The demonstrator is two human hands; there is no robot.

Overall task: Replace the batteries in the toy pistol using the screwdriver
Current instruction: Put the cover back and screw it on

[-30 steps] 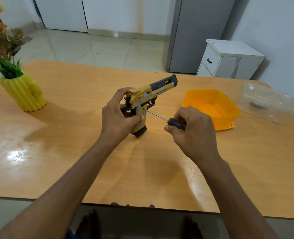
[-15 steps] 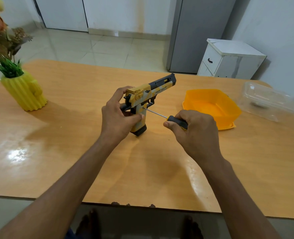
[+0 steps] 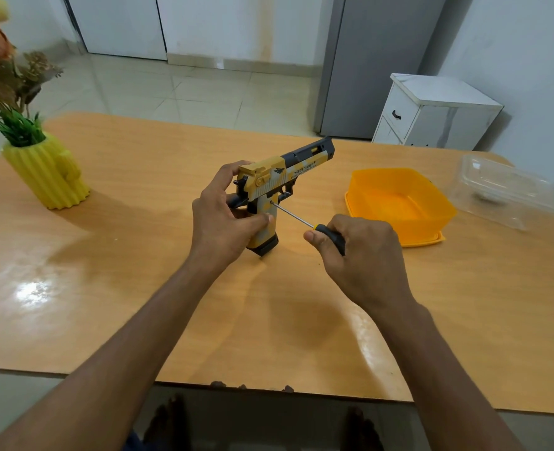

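A yellow, grey and black toy pistol (image 3: pixel 280 177) stands upright on its grip on the wooden table (image 3: pixel 139 288), barrel pointing up and to the right. My left hand (image 3: pixel 223 219) grips it from behind, thumb across the grip. My right hand (image 3: pixel 360 252) holds the black handle of a screwdriver (image 3: pixel 296 218). The metal shaft slants up to the left and its tip touches the side of the pistol's grip just below the trigger. No batteries are in sight.
An orange plastic tub (image 3: pixel 399 203) sits right of the pistol, with a clear plastic lid or container (image 3: pixel 506 193) beyond it. A yellow cactus-shaped vase (image 3: pixel 47 174) with flowers stands at the far left. A white cabinet (image 3: pixel 431 112) is behind the table.
The screwdriver stays pressed to the pistol's grip. My right hand has shifted slightly on the handle. The pistol and left hand stay in place.
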